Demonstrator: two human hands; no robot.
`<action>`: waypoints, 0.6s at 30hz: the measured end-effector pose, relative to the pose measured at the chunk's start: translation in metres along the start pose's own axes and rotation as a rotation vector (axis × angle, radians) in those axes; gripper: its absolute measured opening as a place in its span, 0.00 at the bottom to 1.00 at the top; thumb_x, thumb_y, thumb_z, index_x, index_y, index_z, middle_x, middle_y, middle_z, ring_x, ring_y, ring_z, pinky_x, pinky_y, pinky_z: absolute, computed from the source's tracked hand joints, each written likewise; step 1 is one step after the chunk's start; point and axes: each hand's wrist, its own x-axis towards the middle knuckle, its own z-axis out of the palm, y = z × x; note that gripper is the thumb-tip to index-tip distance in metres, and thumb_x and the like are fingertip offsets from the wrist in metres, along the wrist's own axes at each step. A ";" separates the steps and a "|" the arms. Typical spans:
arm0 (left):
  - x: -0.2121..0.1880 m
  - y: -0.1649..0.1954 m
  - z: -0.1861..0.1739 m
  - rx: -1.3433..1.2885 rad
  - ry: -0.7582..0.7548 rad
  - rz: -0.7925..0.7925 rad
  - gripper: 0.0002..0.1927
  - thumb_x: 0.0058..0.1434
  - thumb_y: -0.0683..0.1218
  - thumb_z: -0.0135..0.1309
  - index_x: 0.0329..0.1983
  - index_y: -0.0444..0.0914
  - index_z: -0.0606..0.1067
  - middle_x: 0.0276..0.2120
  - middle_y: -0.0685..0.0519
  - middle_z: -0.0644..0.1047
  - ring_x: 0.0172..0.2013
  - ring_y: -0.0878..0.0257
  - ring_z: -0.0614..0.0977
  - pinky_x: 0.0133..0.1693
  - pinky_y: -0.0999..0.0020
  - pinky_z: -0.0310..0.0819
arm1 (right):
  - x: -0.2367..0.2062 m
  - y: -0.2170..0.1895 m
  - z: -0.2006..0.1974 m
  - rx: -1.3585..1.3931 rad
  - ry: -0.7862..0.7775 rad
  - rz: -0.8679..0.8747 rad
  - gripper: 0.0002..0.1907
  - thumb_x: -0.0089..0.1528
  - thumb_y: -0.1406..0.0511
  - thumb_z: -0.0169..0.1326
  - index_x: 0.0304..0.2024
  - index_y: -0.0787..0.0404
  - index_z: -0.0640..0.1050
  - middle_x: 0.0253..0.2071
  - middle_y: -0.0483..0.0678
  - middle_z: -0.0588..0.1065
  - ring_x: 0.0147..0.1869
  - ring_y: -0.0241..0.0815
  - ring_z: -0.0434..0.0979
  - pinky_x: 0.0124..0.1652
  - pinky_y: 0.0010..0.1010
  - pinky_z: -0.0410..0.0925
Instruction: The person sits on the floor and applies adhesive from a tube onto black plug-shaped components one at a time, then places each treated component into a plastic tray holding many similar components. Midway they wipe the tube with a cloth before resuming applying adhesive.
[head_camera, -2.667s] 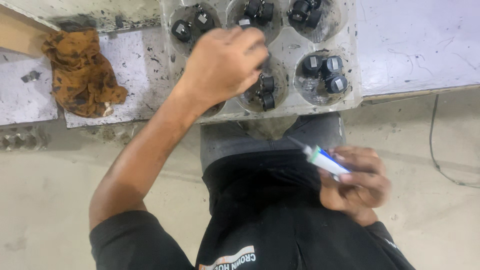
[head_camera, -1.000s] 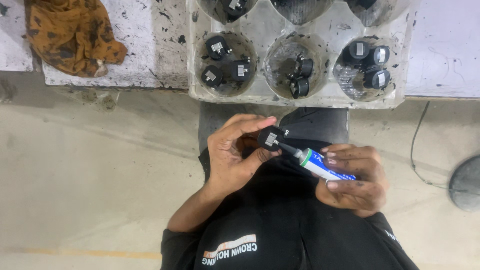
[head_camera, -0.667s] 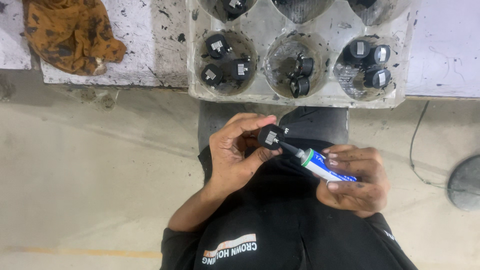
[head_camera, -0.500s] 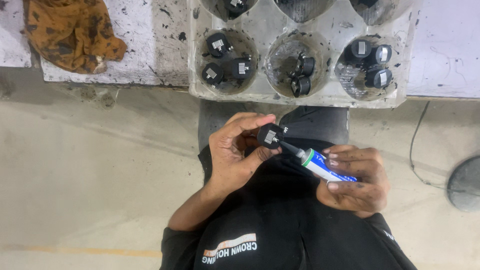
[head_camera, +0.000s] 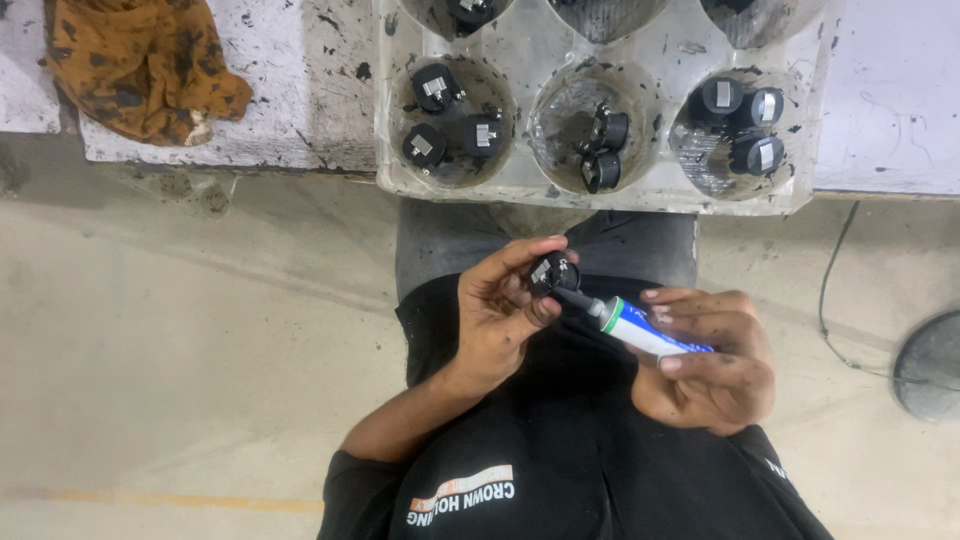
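My left hand (head_camera: 500, 310) holds a small round black part (head_camera: 553, 272) between thumb and fingertips, close to my chest. My right hand (head_camera: 712, 360) grips a white and blue tube (head_camera: 640, 329) with a green collar and a dark nozzle. The nozzle tip touches the black part. Both hands hover above my lap, below the table edge. A clear plastic tray (head_camera: 530, 180) with round cups sits on the table just ahead; its cups hold several similar black parts (head_camera: 445, 115).
An orange-brown stained rag (head_camera: 140, 65) lies on the white, paint-marked table (head_camera: 300, 110) at the upper left. A thin cable (head_camera: 835, 290) runs down to a round dark object (head_camera: 930, 365) on the concrete floor at the right.
Earlier my left hand reached into a tray cup; it has since brought a black part down to the tube nozzle. Over the last second both hands stay almost still.
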 end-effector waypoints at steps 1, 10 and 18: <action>-0.001 -0.001 -0.001 0.003 -0.002 -0.017 0.24 0.68 0.41 0.66 0.65 0.33 0.75 0.53 0.49 0.77 0.54 0.65 0.80 0.58 0.74 0.76 | 0.000 -0.001 0.003 0.008 0.035 0.016 0.21 0.53 0.75 0.65 0.43 0.57 0.69 0.39 0.53 0.72 0.48 0.46 0.78 0.51 0.45 0.82; -0.001 0.004 -0.002 -0.044 -0.084 -0.092 0.24 0.69 0.48 0.64 0.65 0.36 0.74 0.62 0.46 0.77 0.48 0.62 0.85 0.52 0.65 0.85 | -0.009 0.009 0.016 0.034 0.291 -0.065 0.20 0.58 0.74 0.66 0.44 0.56 0.68 0.39 0.52 0.72 0.47 0.43 0.79 0.46 0.39 0.83; 0.001 0.003 -0.002 -0.043 -0.136 -0.112 0.25 0.69 0.48 0.63 0.66 0.36 0.73 0.61 0.45 0.76 0.50 0.62 0.84 0.53 0.65 0.85 | -0.009 0.024 0.007 0.057 0.163 -0.142 0.21 0.53 0.65 0.70 0.42 0.56 0.71 0.36 0.52 0.74 0.48 0.44 0.78 0.46 0.44 0.82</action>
